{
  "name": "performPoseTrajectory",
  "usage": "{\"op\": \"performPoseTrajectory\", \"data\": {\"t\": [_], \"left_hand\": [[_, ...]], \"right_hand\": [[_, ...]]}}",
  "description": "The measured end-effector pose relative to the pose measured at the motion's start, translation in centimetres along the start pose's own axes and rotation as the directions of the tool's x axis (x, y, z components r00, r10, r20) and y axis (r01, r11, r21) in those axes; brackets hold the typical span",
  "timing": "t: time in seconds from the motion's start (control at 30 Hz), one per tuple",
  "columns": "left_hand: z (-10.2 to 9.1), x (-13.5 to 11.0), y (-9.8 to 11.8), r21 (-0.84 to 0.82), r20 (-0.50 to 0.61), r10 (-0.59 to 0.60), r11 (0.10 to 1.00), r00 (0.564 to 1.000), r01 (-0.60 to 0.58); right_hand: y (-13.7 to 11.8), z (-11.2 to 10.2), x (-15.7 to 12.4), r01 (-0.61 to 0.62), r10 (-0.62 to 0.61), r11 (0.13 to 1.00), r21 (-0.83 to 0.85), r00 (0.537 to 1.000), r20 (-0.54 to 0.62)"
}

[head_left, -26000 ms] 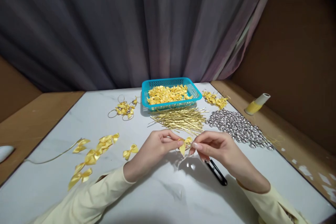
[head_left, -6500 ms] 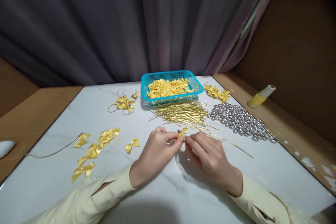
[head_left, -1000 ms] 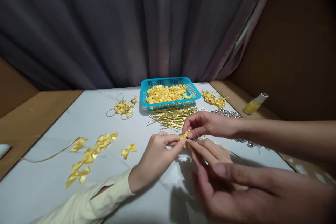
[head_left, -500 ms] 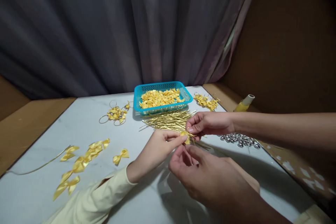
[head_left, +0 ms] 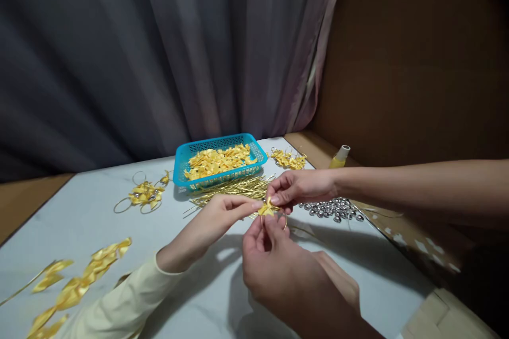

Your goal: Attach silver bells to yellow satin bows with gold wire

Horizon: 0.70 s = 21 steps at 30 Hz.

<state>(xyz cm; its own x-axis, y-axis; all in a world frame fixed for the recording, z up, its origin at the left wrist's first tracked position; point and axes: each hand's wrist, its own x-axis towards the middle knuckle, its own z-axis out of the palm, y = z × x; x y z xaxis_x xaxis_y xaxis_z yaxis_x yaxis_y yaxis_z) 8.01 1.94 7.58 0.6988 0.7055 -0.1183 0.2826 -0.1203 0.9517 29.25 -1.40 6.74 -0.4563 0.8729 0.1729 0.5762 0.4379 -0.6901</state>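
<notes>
My left hand (head_left: 217, 222), in a cream sleeve, reaches in from the lower left, its fingertips closed on a yellow ribbon bow (head_left: 266, 208). From the right come a co-worker's two bare arms. Their far hand (head_left: 300, 188) pinches the bow's far side, and their near hand (head_left: 294, 270) is just below it, fingers closed beside a thin gold wire loop. Behind that near hand shows part of another hand (head_left: 340, 275), apparently my right hand. Its fingers are hidden.
A blue basket (head_left: 260, 161) holds many yellow bows. Gold twist ties (head_left: 234, 188) lie before it. Small silver bells (head_left: 334, 208) are piled at right. Finished-looking bow-and-wire loops (head_left: 145, 194) sit at left, nearer bows (head_left: 95, 265) at lower left. A yellow bottle (head_left: 340, 156) stands behind.
The camera view has turned right, so the table's things appear farther left. All hands stay gathered at the bow; the lone bow near my sleeve is now out of sight.
</notes>
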Motion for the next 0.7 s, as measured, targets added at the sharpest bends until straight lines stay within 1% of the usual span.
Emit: {"op": "performPoseTrajectory", "data": {"t": [0.03,0.1,0.13,0.2,0.27,0.37,0.43,0.53,0.63,0.7], "left_hand": [[-0.1,0.0,0.1,0.022,-0.022,-0.010,1.000,1.000,0.010],[-0.4,0.0,0.2,0.060,-0.056,-0.028,0.998,0.998,0.032],[-0.7,0.0,0.2,0.073,-0.068,-0.037,0.996,0.997,0.042],[-1.1,-0.2,-0.4,0.101,-0.085,-0.056,0.993,0.995,0.065],[-1.6,-0.4,-1.6,0.160,-0.134,-0.083,0.982,0.987,0.104],[-2.1,-1.0,-4.2,0.235,-0.280,-0.070,0.962,0.958,0.139],[-2.5,-1.4,-6.3,0.292,-0.371,-0.027,0.946,0.928,0.144],[-3.1,-1.6,-9.1,0.367,-0.472,0.062,0.921,0.880,0.132],[-3.4,-1.3,-10.5,0.439,-0.480,0.165,0.895,0.861,0.073],[-3.3,-1.1,-10.8,0.469,-0.448,0.170,0.880,0.878,0.069]], "right_hand": [[0.1,-0.6,-0.2,-0.018,0.015,0.993,0.118,0.999,0.029],[-0.2,-1.2,-1.0,-0.041,0.043,0.947,0.320,0.999,0.001],[-0.4,-1.3,-1.3,-0.041,0.055,0.921,0.388,0.998,-0.024],[-1.0,-1.4,-2.0,-0.025,0.045,0.898,0.439,0.998,-0.035],[-1.4,-1.6,-2.3,-0.018,0.012,0.882,0.471,1.000,0.015],[-1.6,-1.7,-2.4,-0.041,-0.020,0.855,0.517,0.994,0.112],[-1.3,-1.7,-2.4,-0.074,-0.010,0.854,0.515,0.987,0.158],[-0.8,-1.8,-2.4,-0.128,0.025,0.859,0.496,0.978,0.209],[-0.4,-2.0,-2.4,-0.151,0.048,0.886,0.438,0.970,0.236],[-0.2,-2.3,-2.5,-0.134,0.044,0.921,0.367,0.969,0.245]]}}
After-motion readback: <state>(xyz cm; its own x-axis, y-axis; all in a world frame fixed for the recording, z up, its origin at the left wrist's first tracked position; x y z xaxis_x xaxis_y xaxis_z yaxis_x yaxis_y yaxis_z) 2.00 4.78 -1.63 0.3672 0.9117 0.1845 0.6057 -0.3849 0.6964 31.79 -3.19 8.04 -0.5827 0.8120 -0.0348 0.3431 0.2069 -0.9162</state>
